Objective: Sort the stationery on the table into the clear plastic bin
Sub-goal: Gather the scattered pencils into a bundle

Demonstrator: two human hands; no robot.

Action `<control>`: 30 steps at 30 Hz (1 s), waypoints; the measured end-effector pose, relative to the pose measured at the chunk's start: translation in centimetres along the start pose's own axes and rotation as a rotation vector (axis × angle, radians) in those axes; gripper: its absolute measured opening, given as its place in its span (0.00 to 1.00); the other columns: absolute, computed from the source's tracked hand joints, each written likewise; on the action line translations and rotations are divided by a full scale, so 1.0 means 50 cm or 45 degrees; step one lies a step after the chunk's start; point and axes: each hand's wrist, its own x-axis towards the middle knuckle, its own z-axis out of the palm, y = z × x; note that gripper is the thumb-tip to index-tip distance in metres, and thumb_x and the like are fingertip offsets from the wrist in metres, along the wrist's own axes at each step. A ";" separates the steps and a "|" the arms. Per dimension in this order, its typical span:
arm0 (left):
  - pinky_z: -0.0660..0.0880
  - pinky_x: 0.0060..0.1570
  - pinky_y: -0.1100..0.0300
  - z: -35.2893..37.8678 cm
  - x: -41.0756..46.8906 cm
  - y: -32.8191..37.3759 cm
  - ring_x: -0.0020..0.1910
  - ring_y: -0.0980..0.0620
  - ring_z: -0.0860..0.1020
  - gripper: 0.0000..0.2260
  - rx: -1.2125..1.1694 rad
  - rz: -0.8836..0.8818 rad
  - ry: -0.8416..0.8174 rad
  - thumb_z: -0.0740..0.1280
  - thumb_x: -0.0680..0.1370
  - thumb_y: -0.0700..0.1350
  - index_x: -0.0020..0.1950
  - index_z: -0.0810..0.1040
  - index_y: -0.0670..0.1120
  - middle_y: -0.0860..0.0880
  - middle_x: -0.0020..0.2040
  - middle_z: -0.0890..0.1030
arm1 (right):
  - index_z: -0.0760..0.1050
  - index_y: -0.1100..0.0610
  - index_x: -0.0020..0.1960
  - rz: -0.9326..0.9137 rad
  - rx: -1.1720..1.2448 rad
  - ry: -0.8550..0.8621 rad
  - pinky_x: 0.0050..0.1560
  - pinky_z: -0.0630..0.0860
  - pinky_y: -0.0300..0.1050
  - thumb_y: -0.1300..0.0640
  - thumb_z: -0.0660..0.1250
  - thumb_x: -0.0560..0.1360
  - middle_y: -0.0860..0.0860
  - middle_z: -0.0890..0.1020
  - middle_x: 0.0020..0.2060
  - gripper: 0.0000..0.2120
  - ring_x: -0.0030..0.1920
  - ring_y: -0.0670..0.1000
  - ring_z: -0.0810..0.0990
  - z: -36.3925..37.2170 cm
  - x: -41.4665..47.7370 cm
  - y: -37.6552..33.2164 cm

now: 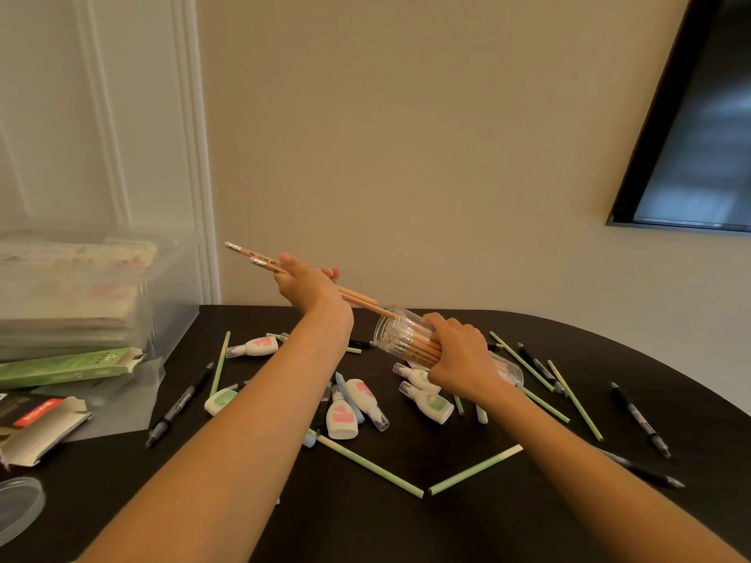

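Observation:
My left hand [304, 284] grips a few wooden pencils [260, 260] above the table, their eraser ends pointing up and left. The pencils' other ends reach the mouth of a clear round pencil tube [400, 329], which lies tilted and holds several more pencils. My right hand [461, 351] is wrapped round that tube. The clear plastic bin [170, 286] stands at the left edge of the table with flat printed packs inside. Green pencils [365, 461], black pens [181, 404] and correction tape dispensers [341, 418] lie scattered on the dark table [447, 518].
A green carton [69, 369] and an opened cardboard pack [40, 428] lie in front of the bin. A clear round lid [18, 507] sits at the bottom left. A wall stands close behind the table, with a dark screen [699, 156] at upper right.

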 end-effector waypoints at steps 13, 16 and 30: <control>0.77 0.35 0.63 -0.016 0.016 0.004 0.27 0.56 0.69 0.09 -0.075 -0.105 0.080 0.54 0.82 0.49 0.50 0.67 0.44 0.49 0.31 0.68 | 0.64 0.51 0.67 -0.123 0.169 -0.044 0.63 0.66 0.50 0.61 0.72 0.66 0.51 0.74 0.57 0.32 0.57 0.51 0.71 -0.011 -0.008 -0.012; 0.76 0.35 0.64 -0.013 -0.001 -0.005 0.28 0.56 0.71 0.10 -0.035 -0.098 0.053 0.54 0.82 0.49 0.53 0.67 0.44 0.49 0.33 0.69 | 0.64 0.51 0.66 -0.122 0.159 -0.025 0.62 0.67 0.49 0.59 0.72 0.67 0.51 0.74 0.57 0.31 0.57 0.52 0.71 -0.012 -0.007 -0.024; 0.81 0.42 0.58 -0.012 -0.090 -0.010 0.30 0.55 0.80 0.11 0.157 0.100 -0.276 0.55 0.82 0.46 0.43 0.70 0.44 0.47 0.34 0.77 | 0.62 0.51 0.67 0.151 0.114 0.017 0.56 0.68 0.47 0.58 0.71 0.67 0.53 0.72 0.57 0.32 0.56 0.53 0.69 -0.005 0.005 -0.024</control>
